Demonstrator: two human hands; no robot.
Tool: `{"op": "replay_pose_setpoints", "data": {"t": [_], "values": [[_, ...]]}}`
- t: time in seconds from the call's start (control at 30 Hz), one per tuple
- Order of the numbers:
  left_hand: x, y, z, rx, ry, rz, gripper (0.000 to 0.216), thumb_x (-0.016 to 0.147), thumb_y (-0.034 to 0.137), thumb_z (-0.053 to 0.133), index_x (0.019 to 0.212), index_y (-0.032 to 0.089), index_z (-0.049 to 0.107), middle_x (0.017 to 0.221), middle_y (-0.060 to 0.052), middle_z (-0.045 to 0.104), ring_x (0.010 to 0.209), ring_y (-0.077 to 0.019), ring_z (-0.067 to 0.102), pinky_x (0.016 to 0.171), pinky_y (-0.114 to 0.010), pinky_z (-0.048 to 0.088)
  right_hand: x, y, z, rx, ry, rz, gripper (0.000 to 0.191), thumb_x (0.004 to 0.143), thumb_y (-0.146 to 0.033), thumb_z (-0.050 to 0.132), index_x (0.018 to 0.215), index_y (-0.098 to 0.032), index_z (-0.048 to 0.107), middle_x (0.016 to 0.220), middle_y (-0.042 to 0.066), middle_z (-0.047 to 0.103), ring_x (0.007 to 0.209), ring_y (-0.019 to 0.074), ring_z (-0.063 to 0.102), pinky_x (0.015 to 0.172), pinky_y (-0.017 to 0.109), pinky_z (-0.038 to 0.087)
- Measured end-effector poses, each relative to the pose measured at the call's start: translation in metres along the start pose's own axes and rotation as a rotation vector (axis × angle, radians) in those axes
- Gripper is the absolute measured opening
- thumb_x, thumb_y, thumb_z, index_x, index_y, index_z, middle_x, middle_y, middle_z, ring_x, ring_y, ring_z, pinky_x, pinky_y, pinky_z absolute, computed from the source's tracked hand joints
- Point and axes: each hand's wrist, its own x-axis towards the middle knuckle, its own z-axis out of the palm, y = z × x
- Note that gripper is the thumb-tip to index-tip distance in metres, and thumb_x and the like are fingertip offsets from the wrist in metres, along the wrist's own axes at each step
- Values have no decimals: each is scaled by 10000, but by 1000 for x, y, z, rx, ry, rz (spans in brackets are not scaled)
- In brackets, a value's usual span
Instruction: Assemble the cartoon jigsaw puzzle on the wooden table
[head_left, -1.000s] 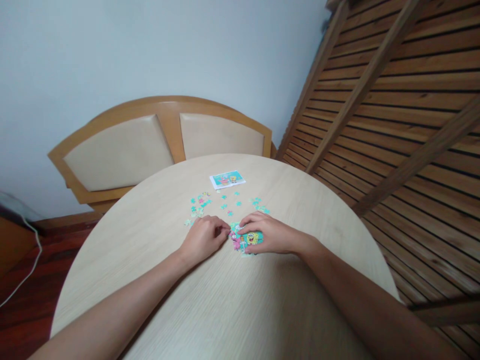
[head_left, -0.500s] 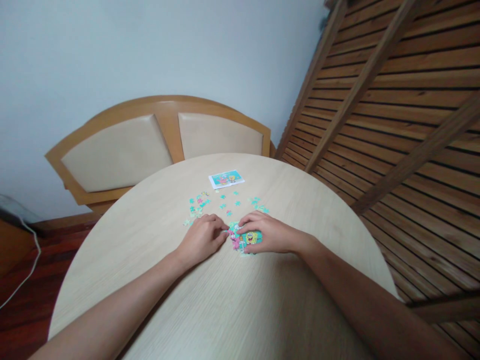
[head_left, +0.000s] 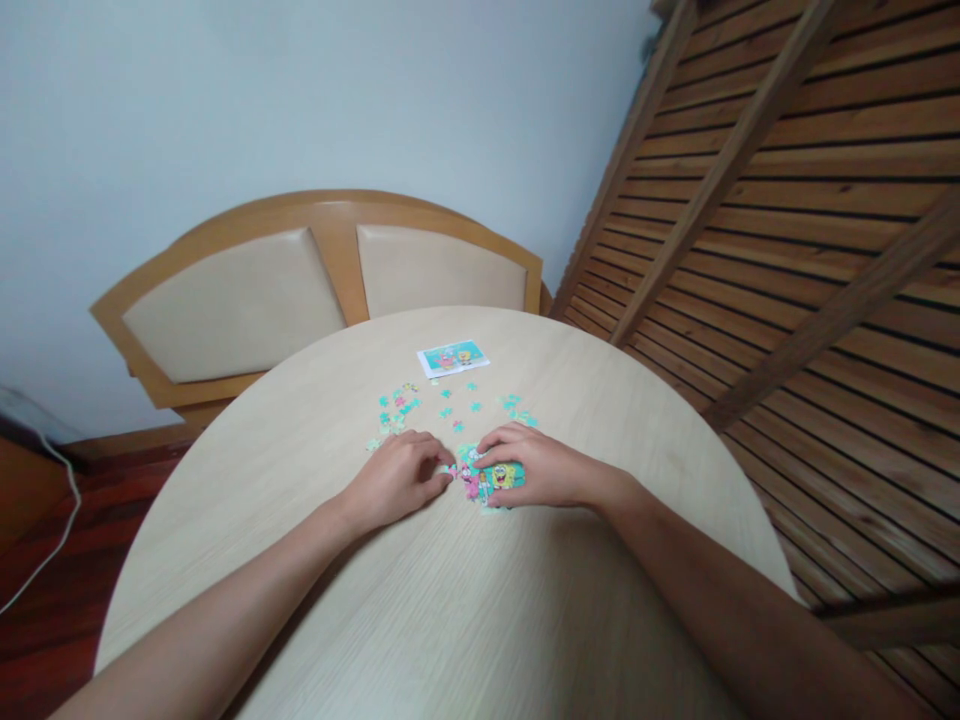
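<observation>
A partly joined cartoon jigsaw point(head_left: 489, 480) in teal, pink and yellow lies in the middle of the round table point(head_left: 450, 600). My right hand point(head_left: 536, 466) rests curled over its right side, fingertips pressing on it. My left hand point(head_left: 396, 480) lies just left of it, fingers pinched together on a small puzzle piece point(head_left: 451, 470) at the jigsaw's left edge. Several loose teal pieces point(head_left: 401, 408) are scattered beyond both hands.
A small reference picture card point(head_left: 452, 357) lies farther back on the table. Behind the table stands a curved wooden bench with padded backrests point(head_left: 300, 290). A slatted wooden wall point(head_left: 810, 230) runs along the right. A white cable point(head_left: 45, 540) hangs at the left.
My left hand has drawn back slightly to the left with its pinched fingers; the right hand stays on the jigsaw.
</observation>
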Motion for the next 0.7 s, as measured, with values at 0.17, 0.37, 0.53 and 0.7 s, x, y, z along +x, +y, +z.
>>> {"op": "replay_pose_setpoints", "data": {"t": [0.17,0.37,0.53,0.7], "values": [[-1,2,-4,-33,-45,57,119,885,232,650,982,232,719,874,-24,710,850,-204,632,807,-333,480,-1,3,0,-12,14,2,439,796,-454,802,1186,-258,750,1231,88,678,1167,271,598,1070,414,425],[-1,10,-3,-21,-81,127,103,919,256,650,996,222,709,930,-19,732,881,-198,649,838,-336,467,-1,6,1,-20,3,-7,460,794,-457,803,1187,-225,745,1231,101,671,1155,273,600,1070,431,425],[-1,14,-2,29,-87,138,111,934,291,650,993,216,707,964,-31,728,923,-210,656,852,-346,461,-1,6,1,-17,12,-11,456,788,-459,809,1178,-232,747,1226,97,673,1154,270,600,1068,421,427],[-2,16,-2,55,-97,139,108,918,291,670,990,223,711,970,-23,723,941,-216,656,854,-353,456,0,7,2,-25,4,-2,461,787,-464,808,1186,-241,744,1237,93,669,1165,272,595,1070,424,425]]}}
